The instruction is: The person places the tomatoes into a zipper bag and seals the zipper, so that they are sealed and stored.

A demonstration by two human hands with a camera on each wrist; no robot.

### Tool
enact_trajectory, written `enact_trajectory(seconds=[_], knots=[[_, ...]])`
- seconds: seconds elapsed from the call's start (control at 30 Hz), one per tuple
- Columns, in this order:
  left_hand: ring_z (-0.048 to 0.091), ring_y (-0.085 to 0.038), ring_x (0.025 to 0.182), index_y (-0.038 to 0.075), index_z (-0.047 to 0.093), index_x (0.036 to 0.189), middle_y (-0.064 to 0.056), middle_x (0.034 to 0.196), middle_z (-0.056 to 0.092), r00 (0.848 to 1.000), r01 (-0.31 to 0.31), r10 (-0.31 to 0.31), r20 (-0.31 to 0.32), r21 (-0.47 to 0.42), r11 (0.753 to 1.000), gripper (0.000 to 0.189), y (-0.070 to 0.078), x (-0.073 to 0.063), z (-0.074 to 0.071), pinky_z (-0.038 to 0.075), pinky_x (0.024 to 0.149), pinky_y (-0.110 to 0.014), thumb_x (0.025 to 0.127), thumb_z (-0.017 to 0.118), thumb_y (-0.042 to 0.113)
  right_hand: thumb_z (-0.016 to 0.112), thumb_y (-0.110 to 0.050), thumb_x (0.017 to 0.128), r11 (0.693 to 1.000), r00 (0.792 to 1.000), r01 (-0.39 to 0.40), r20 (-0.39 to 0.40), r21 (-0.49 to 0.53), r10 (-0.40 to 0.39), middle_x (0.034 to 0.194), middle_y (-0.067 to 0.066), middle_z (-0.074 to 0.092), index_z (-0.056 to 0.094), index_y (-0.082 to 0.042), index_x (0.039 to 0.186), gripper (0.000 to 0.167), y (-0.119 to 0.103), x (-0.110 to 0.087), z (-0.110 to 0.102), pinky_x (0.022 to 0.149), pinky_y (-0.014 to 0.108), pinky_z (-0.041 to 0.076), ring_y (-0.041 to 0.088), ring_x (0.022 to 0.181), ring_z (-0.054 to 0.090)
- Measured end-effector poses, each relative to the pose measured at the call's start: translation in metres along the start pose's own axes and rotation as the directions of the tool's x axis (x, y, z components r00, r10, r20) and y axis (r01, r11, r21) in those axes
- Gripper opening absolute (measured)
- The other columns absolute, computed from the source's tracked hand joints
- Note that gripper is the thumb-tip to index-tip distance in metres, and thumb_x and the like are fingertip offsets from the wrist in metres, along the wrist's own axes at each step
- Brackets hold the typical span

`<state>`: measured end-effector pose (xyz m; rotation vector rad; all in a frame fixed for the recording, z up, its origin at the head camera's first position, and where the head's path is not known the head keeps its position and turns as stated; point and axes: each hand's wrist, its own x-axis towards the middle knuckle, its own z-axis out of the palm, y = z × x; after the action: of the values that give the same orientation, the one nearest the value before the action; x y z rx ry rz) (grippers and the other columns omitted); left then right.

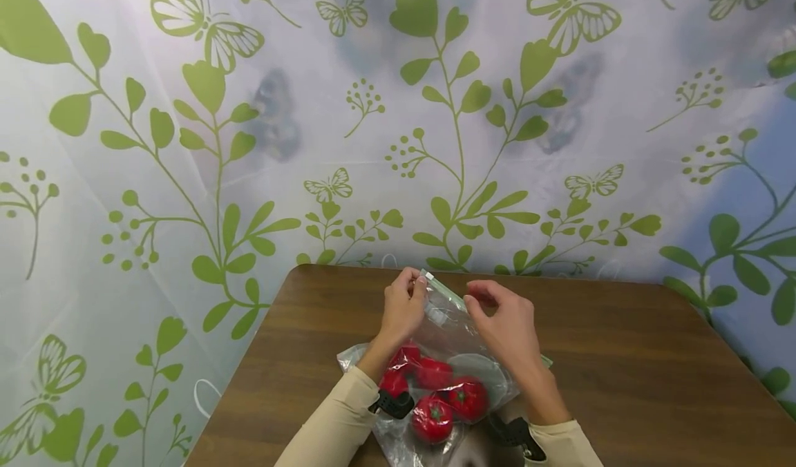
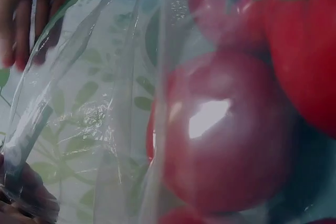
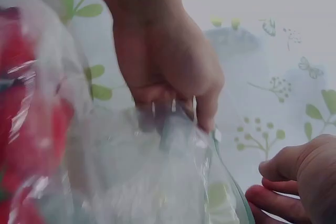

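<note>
Clear bag of red tomatoes lying on brown table, mouth raised. Left hand pinching the green zip edge at its far corner. Right hand just beside the same edge, fingers curled, hold not clear.

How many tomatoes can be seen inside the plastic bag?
5 in the bag: tomatoes at the front, right, middle, left and back left. Others may be hidden.
</note>
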<state>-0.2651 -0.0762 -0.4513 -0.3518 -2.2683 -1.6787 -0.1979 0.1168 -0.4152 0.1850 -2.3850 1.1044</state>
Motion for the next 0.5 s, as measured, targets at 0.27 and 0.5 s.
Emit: enact_trajectory(seconds=[0.27, 0.5], knots=[[0.055, -0.006, 0.065, 0.007, 0.068, 0.102, -0.005, 0.076, 0.067, 0.999, -0.043, 0.043, 0.008, 0.016, 0.999, 0.013, 0.004, -0.003, -0.002, 0.046, 0.063, -0.023, 0.109, 0.059, 0.010, 0.078, -0.019, 0.102, 0.996, 0.996, 0.030, 0.085, 0.078, -0.037, 0.110, 0.007, 0.084, 0.081, -0.008, 0.120, 0.020, -0.011, 0.030, 0.031, 0.088, 0.050, 0.066, 0.027, 0.100, 0.080], [0.052, -0.006, 0.064, 0.008, 0.069, 0.101, -0.004, 0.076, 0.064, 0.998, -0.055, 0.055, 0.026, 0.017, 0.998, 0.013, 0.004, -0.003, -0.003, 0.042, 0.061, -0.022, 0.110, 0.059, 0.010, 0.078, -0.017, 0.103, 0.994, 0.992, 0.057, 0.105, 0.089, -0.066, 0.102, 0.004, 0.084, 0.083, -0.010, 0.113, 0.013, -0.014, 0.042, 0.049, 0.081, 0.046, 0.065, 0.022, 0.090, 0.079]])
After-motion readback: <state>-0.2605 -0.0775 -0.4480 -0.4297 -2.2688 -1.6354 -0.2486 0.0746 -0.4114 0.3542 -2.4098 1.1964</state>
